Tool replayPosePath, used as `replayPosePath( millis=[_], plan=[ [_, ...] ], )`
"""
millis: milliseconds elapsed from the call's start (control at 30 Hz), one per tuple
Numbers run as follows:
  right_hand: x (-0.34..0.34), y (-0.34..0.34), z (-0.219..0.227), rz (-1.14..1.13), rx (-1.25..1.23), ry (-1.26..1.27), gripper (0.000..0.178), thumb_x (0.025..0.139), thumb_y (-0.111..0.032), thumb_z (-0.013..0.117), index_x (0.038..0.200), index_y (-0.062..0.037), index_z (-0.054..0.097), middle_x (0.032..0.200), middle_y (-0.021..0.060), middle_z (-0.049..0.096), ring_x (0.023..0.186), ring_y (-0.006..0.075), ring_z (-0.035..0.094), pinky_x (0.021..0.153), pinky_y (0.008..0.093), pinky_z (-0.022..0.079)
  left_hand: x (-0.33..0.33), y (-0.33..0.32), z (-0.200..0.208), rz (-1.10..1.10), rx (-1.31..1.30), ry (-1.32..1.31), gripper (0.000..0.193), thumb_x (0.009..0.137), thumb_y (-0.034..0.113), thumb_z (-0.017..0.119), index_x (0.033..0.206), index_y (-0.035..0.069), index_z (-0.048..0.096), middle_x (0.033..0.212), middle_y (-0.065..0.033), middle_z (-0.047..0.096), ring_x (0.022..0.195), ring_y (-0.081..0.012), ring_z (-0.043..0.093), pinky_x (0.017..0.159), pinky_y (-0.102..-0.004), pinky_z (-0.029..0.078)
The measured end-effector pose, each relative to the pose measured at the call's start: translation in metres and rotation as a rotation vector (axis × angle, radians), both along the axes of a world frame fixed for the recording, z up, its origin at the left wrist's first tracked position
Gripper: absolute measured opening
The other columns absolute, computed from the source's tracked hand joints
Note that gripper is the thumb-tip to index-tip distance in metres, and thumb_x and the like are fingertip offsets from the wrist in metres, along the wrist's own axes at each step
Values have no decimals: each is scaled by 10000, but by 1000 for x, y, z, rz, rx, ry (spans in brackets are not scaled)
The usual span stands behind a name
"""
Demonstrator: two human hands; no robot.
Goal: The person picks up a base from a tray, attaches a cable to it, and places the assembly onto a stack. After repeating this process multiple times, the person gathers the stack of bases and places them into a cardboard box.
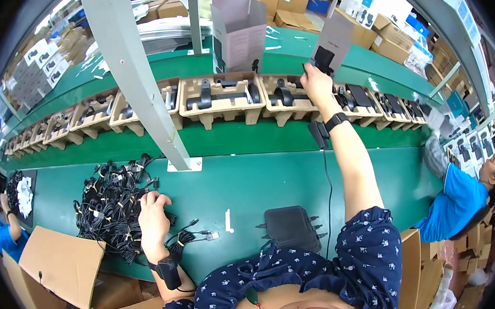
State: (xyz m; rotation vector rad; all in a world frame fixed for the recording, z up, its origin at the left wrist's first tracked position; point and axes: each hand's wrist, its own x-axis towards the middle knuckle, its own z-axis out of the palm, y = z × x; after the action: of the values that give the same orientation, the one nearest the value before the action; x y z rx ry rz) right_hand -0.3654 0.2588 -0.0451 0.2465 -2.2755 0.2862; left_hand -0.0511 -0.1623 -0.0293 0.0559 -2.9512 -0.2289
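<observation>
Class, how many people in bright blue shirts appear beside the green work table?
2: one person near the left edge, a second person toward the right edge. Others may be hidden.

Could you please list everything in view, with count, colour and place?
Cables: many, black, table's left side
Trays: many, tan, row across the middle
Tray parts: many, mostly black, in trays
Upright boxes: two, greyish, behind trays
Flat device: at least one, black, near table edge
Strip: one, white, left of flat device
Table: one, green, centre
Front post: one, grey, left
Open box: one, brown, lower left
Cartons: many, brown, background
White boxes: many, white, far left and right
Paper stack: one, white, top
Co-workers: two, blue-clad, far left and right
Top: one, navy, lower edge
Wristbands: two, black, both wrists
Left grip: one, bare, at cables
Right grip: one, bare, at trays
</observation>
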Motion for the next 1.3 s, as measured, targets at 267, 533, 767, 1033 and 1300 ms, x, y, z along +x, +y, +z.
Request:
replayPosePath(
  millis=[267,533,767,1033,1300],
  plan=[
    [-8,-24,-20,-106,205,-164,175,816,-201,565,937,-78,532,759,145,613,683,318,637,585,416,505,0,-10,-4,-41,73,-49,369,668,-135,501,942,93,597,1107,-79,537,1157,-292,483,899,-371,452],
    [2,-10,-36,101,-310,-287,188,869,-244,573,917,-65,545,858,177,631,829,357,609,691,436,466,-4,-13,-15,6,56,18,353,648,-128,517,903,94,619,1041,-80,551,991,-308,522,795,-379,470],
    [27,-33,-32,76,-69,180,73,856,-107,531,917,-76,555,831,115,560,775,328,566,651,442,439,-6,-5,-16,-76,56,3,197,702,43,669,886,89,618,944,-99,556,915,-317,526,773,-395,470],
    [190,-164,-11,919,-51,-503,306,878,-358,540,993,-93,639,911,116,647,880,292,601,773,420,453,-11,57,-22,-348,326,9,188,699,85,698,859,75,599,913,-96,546,921,-318,514,788,-392,451],
    [211,-211,-31,1335,-473,-1036,463,934,-290,544,1291,-30,405,930,103,604,860,212,586,773,340,473,-17,55,-16,-432,587,316,285,693,-38,678,947,28,567,949,-115,563,918,-319,524,791,-386,449]
  ],
)
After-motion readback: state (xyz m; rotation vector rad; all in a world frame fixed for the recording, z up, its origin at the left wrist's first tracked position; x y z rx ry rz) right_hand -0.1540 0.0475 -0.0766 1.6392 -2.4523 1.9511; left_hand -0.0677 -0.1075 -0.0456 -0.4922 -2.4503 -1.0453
